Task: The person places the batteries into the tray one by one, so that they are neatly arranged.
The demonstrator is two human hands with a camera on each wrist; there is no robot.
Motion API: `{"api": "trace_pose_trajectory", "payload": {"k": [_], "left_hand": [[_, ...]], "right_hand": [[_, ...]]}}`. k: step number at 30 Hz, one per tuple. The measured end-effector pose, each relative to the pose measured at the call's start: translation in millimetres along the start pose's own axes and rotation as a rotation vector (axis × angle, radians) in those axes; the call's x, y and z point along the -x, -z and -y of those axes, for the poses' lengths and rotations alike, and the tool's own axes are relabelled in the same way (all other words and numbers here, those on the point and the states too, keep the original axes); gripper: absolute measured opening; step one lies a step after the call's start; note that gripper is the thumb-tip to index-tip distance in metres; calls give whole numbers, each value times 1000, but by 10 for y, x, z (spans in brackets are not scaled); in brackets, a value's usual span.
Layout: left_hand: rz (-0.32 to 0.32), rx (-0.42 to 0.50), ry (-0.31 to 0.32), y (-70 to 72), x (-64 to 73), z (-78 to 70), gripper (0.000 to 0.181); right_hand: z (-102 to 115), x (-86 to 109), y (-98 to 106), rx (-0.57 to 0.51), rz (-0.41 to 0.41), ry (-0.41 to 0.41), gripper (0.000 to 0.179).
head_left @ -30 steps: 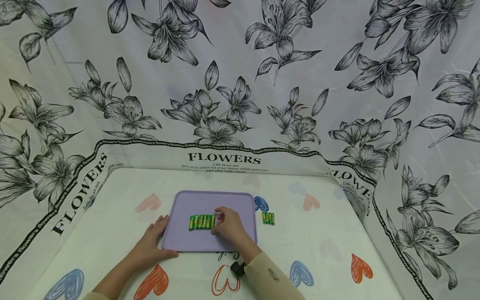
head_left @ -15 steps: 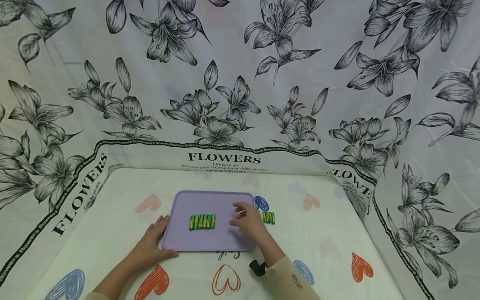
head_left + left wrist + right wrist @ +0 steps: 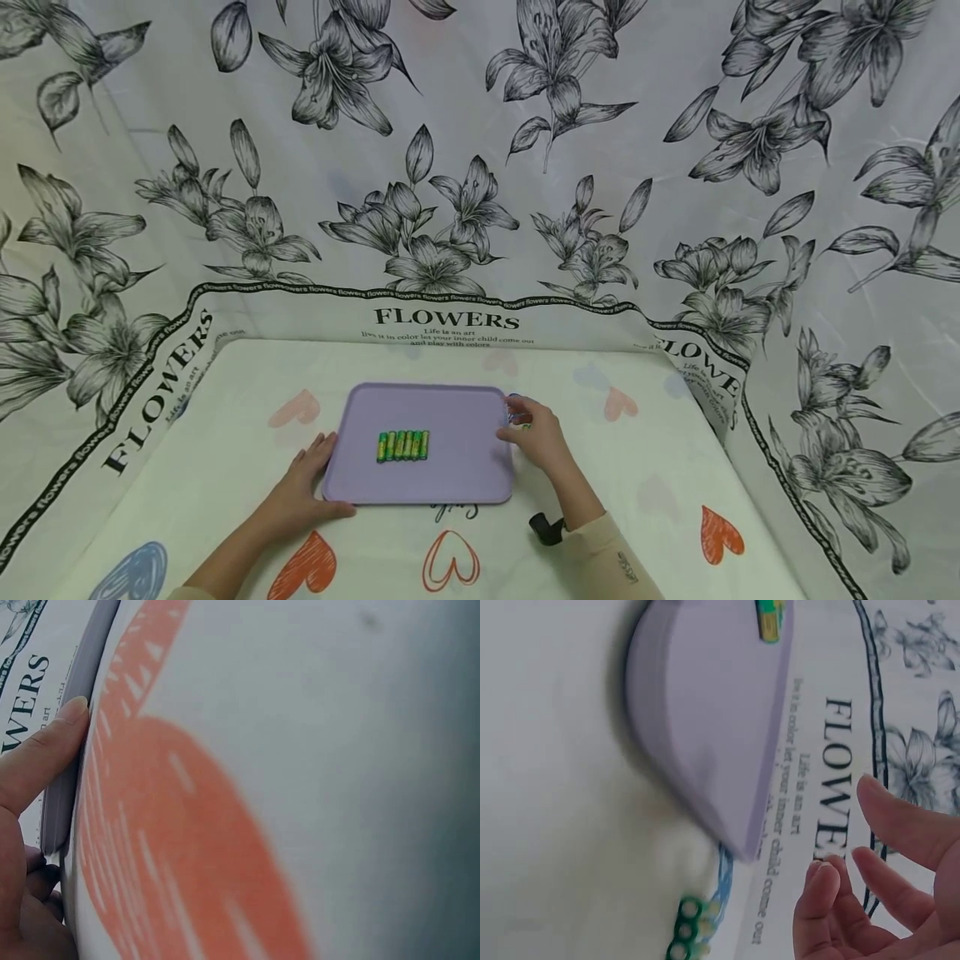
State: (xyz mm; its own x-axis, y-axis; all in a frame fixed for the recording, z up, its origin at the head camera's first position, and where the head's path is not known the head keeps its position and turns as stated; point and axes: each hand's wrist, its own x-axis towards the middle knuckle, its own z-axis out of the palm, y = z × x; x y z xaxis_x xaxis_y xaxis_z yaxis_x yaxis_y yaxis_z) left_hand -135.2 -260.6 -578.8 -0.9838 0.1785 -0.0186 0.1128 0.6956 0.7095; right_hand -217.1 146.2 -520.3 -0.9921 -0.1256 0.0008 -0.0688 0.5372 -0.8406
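Observation:
A lilac tray (image 3: 465, 408) bears several green-and-yellow batteries (image 3: 402, 446) lying side by side in a row. At its front left corner my left hand (image 3: 306, 483) rests, the fingers along the left side and the thumb by the front edge. Over the tray's right edge hovers my right hand (image 3: 536, 435), fingers loosely bent and nothing between them. Beyond that edge lie a few more batteries (image 3: 684, 928), their green ends showing in the right wrist view. In the head view the right hand hides most of them.
A white cloth (image 3: 645, 442) with red and blue hearts covers the table. Behind it hangs a white curtain (image 3: 465, 275) printed with black flowers and lettering. A small black object (image 3: 546, 529) sits at the right sleeve.
My right hand has moved right, from the end of the battery row on the tray to the tray's right edge above the loose batteries. The left hand has stayed put.

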Motion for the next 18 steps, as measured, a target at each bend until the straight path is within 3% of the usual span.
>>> {"api": "trace_pose_trajectory", "payload": {"k": [12, 18], "left_hand": [[-3, -11, 6, -11, -3, -9, 128], [-1, -20, 8, -17, -14, 25, 128]], "right_hand": [[-426, 17, 326, 50, -85, -137, 56], [-581, 10, 370, 104, -53, -206, 63]]}}
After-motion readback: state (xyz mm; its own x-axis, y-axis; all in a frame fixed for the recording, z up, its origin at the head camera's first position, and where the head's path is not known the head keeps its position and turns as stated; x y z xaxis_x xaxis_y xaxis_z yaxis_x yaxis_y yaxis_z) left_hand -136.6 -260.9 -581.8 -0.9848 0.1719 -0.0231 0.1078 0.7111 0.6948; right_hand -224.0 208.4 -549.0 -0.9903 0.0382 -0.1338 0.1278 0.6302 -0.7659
